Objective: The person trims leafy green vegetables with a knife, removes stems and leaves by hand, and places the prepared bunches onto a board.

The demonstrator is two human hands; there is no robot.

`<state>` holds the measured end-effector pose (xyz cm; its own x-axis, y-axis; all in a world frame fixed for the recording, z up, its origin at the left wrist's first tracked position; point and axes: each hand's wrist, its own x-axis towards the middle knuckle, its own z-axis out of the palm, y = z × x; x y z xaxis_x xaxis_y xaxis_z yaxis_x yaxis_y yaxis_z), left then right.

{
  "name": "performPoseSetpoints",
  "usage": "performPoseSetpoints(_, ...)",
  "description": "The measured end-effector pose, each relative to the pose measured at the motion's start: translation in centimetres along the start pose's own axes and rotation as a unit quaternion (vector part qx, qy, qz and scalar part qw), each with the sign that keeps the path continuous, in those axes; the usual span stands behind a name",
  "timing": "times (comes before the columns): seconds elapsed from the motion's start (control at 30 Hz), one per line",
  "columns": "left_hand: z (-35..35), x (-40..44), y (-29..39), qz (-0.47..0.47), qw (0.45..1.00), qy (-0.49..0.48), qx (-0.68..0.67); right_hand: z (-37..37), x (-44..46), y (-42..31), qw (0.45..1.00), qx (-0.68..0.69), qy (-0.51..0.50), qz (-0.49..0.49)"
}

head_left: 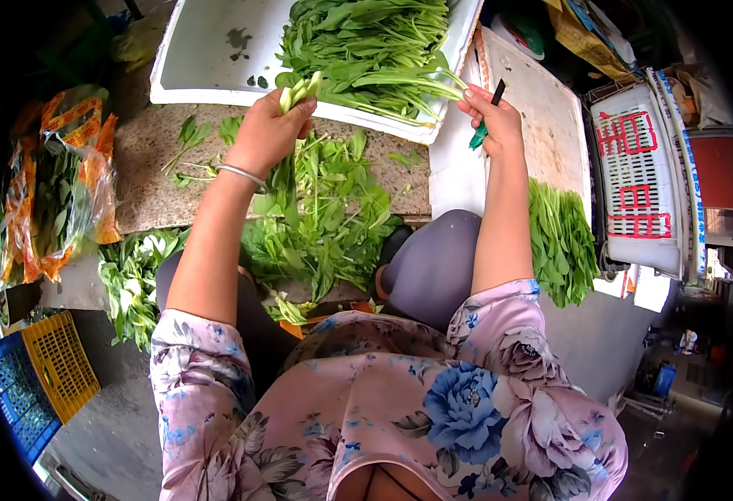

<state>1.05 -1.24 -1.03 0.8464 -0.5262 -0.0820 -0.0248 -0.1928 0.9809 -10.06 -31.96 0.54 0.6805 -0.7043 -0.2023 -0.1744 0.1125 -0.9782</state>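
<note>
My left hand [268, 132] is closed around a bunch of leafy greens [301, 90], pale cut stems pointing up and leaves hanging below the fist. My right hand [497, 122] pinches the stem end of a leafy stalk [412, 81], whose leaves lie over the greens in the foam box. A slim tool with a black end and a green part [478, 136] also sits in that hand; it looks like a small knife, though the fingers hide its middle. The white foam box [207, 71] holds a thick pile of greens [366, 42].
Loose leaves [324, 225] are heaped between my knees. More greens hang at the right [560, 242] and lie at the lower left [139, 284]. Orange-printed plastic bags [53, 184] stand left, above yellow and blue crates [61, 363]. A white basket [634, 167] stands right.
</note>
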Motion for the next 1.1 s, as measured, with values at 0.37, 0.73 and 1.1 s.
performPoseSetpoints(0.37,1.4,-1.0,1.5,0.440,0.874,0.026,0.202,8.7,-10.9,-0.7,0.957,-0.198,-0.196,-0.083)
performPoseSetpoints(0.73,1.0,-1.3,0.9,0.062,0.995,-0.079,0.020,10.0,-10.4,0.6,0.966,0.039,-0.216,-0.138)
performPoseSetpoints(1.1,1.5,-2.1,0.9,0.078,0.987,-0.140,-0.002,10.3,-10.6,1.1,0.959,-0.030,-0.246,-0.138)
